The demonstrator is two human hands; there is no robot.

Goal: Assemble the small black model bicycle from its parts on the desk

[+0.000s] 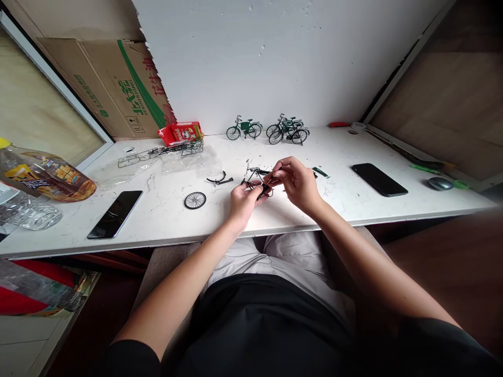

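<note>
Two bare hands, centre of the frame, above a white marbled surface (pixel 168 222). Left hand (pixel 241 204): grip closed, thumb over fingers, on a slim black part (pixel 264 191). Right hand (pixel 301 187): fingertips drawn together at that part's upper end; whether they pinch anything small is impossible to judge.

Handling, as judged: left grip best kept firm and still, close to the surface; right fingertips best used lightly, with small, straight pushes, since such thin pieces may bend or snap.

Item in hand: black, narrow, held aslant at centre frame, its lower end between the left thumb and fingers; full shape hidden by the hands. Directly behind it: one incomplete model bicycle (pixel 257 170), dark, handlebar raised; whether joined to the held part, unclear.

Loose nearby, left of centre: one spoked wheel (pixel 195 200), black-rimmed, lying flat; black curved pieces (pixel 226 181), just beyond the wheel.
</note>
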